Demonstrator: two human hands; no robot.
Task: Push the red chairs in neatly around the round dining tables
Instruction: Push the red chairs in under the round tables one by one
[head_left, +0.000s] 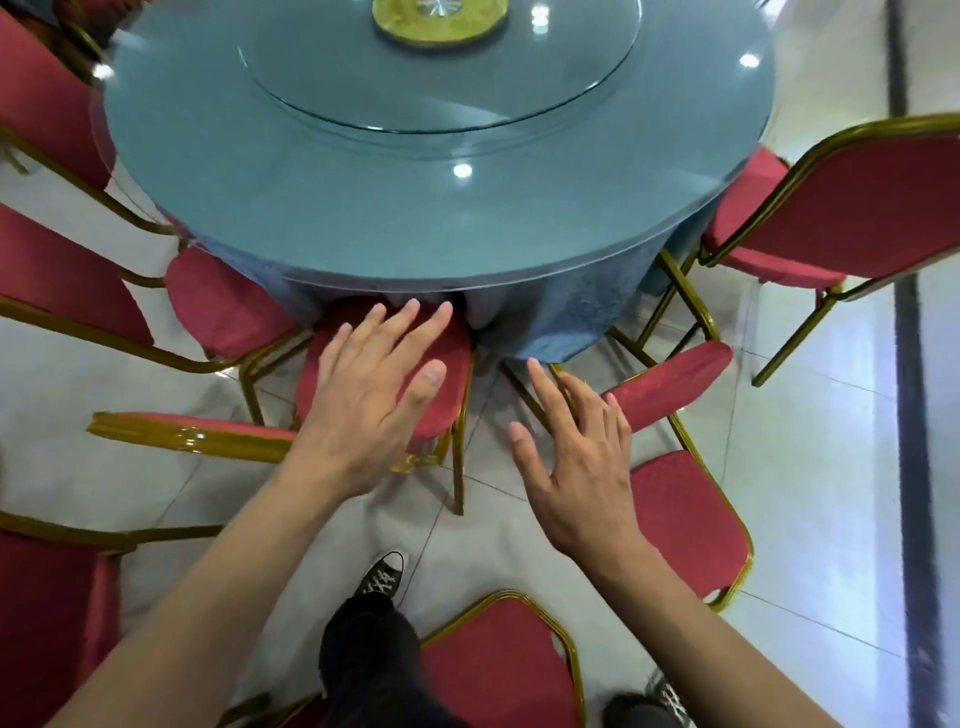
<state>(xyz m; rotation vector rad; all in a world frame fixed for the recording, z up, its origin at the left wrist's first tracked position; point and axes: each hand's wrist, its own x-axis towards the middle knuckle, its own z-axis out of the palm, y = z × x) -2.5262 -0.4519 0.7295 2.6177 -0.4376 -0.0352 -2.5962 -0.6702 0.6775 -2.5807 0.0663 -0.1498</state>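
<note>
A round table (395, 208) with a blue cloth and glass top fills the upper middle. Several red chairs with gold frames ring it. One chair (447, 374) stands straight ahead, its seat partly under the cloth and its backrest (187, 434) to the left. My left hand (374, 389) hovers over that seat with fingers straight and spread. My right hand (576, 462) is spread over the floor beside another chair (685, 509) that stands out from the table at the right, its back (670, 384) just past my fingers. Neither hand holds anything.
A glass turntable (436, 67) with a gold centre sits on the table. More red chairs stand at the left (228, 301), far right (857, 208), lower left (47, 623) and by my legs (498, 665). Pale floor tiles (831, 467) lie open to the right.
</note>
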